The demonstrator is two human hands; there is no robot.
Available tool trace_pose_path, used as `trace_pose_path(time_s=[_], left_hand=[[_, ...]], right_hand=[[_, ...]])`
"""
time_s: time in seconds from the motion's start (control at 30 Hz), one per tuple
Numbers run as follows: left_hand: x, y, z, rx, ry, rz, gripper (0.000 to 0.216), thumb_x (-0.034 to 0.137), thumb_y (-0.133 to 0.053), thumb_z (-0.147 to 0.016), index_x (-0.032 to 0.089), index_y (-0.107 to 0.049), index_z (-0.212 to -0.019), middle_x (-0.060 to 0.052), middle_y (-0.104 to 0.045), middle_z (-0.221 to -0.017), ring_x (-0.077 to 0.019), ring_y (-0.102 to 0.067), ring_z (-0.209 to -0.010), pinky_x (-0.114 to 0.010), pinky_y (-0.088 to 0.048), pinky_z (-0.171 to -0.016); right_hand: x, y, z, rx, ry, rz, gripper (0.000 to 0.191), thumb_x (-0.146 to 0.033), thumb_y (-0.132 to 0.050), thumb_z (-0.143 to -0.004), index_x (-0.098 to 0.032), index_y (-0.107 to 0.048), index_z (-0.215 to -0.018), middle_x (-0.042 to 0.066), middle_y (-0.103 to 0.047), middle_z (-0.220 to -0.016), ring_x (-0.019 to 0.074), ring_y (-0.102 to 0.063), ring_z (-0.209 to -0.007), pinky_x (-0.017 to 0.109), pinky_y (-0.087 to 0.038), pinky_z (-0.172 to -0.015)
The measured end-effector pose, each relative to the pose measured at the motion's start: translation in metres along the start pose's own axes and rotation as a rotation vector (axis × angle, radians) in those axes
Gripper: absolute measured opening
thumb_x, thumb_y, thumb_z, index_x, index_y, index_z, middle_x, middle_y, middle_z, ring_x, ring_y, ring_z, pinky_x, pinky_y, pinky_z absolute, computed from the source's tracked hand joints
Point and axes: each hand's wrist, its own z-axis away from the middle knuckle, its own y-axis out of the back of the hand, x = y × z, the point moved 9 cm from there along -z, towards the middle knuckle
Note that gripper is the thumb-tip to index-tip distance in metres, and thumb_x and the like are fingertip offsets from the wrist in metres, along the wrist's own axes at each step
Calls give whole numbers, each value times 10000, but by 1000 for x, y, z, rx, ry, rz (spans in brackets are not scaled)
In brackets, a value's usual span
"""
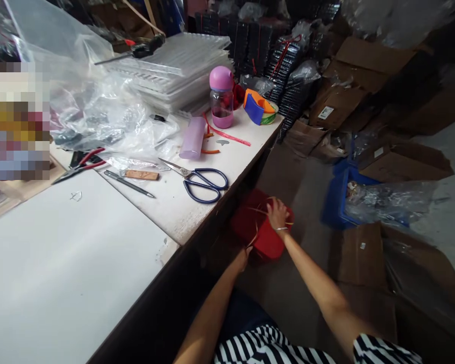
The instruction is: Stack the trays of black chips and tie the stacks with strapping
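left hand (243, 258) closed on thin tan strand (257, 233), right hand (277, 216) curled over blurred red plastic item (271, 245), can't tell its grip, blue-handled scissors (189, 173) near worktable (167, 210) edge

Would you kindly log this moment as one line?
left hand: at thin strand | right hand: over red plastic object | worktable: scissors, pliers, pink-lidded bottle

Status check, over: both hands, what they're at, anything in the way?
Left hand: at thin tan strand, grip unclear. Right hand: over blurred red plastic object. White tabletop alongside, to the left; no blockage visible.
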Motion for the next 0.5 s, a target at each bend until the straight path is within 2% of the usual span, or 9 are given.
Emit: trace_pose_path(time_s=[0.1,0.2,0.27,0.33,0.43,0.5], left_hand=[[10,-1,-3,12,-58,-74,325,384,-496,-894,189,-555,-1148,-95,-555,-1201,-212,-553,-1040,-443,-455,-900],[23,-5,-6,-10,-140,-138,327,388,-484,-898,171,-558,-1130,-88,-574,-1158,-221,-543,-1060,-470,-418,-932],[29,-8,-6,-35,-187,-178,301,379,-480,-900,171,-577,-1096,-85,-570,-1169,-224,-523,-1093,-480,-388,-963],[29,-11,-6,-58,-198,-219,277,364,-491,-896,179,-591,-1075,-86,-547,-1222,-230,-491,-1142,-489,-356,-994],[17,-13,-7,-77,-139,-281,263,341,-528,-877,191,-596,-1082,-92,-494,-1308,-253,-434,-1214,-518,-315,-1028],[8,-15,-7,-99,-101,-301,246,330,-533,-876,198,-602,-1072,-92,-494,-1312,-248,-441,-1210,-511,-328,-1025]], right_hand=[[45,14,21,46,-67,160,239,-291,-554,-871,-140,-589,-1054,132,-541,-1208,271,-503,-1103,490,-405,-909],[58,14,41,7,-14,236,125,-244,-550,-849,-134,-605,-864,117,-596,-1049,258,-522,-1024,469,-388,-888],[48,9,50,-16,42,242,133,-232,-504,-870,-137,-582,-819,72,-598,-902,216,-549,-910,429,-404,-852],[25,3,54,-28,110,218,178,-227,-423,-906,-153,-571,-840,66,-583,-854,199,-555,-839,385,-423,-813],[-21,-8,55,-38,222,151,262,-246,-314,-946,-189,-570,-961,94,-575,-946,200,-563,-874,332,-434,-809],[-46,-17,52,-46,274,115,270,-256,-310,-952,-203,-565,-1027,91,-570,-997,190,-562,-909,303,-434,-825]])
